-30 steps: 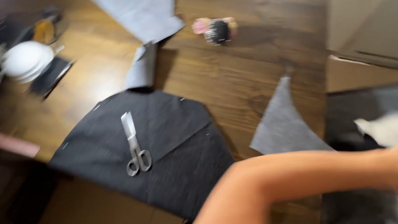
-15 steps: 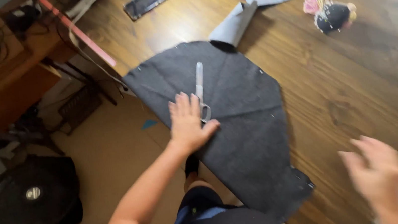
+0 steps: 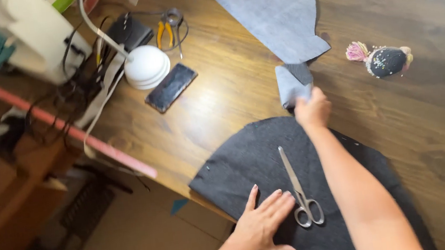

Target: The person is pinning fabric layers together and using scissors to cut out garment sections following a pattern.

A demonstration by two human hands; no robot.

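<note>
Two bare hands work over a wide wooden table [image 3: 220, 102] that fills most of the view from above. Largest on it is a dark charcoal fabric piece [image 3: 243, 159] with a rounded edge, lying flat at the near side of the table and hanging slightly past its edge. Beyond it, toward the far side, lies a lighter grey fabric sheet [image 3: 270, 6], and just below that sheet sits a small grey fabric scrap [image 3: 287, 86], partly folded, touching the dark piece's far edge. The left hand [image 3: 260, 227] lies open, palm down and fingers spread, pressing on the dark fabric just beside a pair of silver scissors [image 3: 300, 192], which rest closed on the cloth with their handles toward the person. The right hand [image 3: 313, 109], at the end of an outstretched arm crossing the dark fabric, is closed around the lower edge of the grey scrap. At the table's left side stand a white rounded lamp base [image 3: 146, 66], a dark phone [image 3: 171, 87] lying flat near it, and yellow-handled pliers [image 3: 168, 27] farther back. Well apart to the right lies a dark pincushion [image 3: 384, 60] with a pink tassel.
</note>
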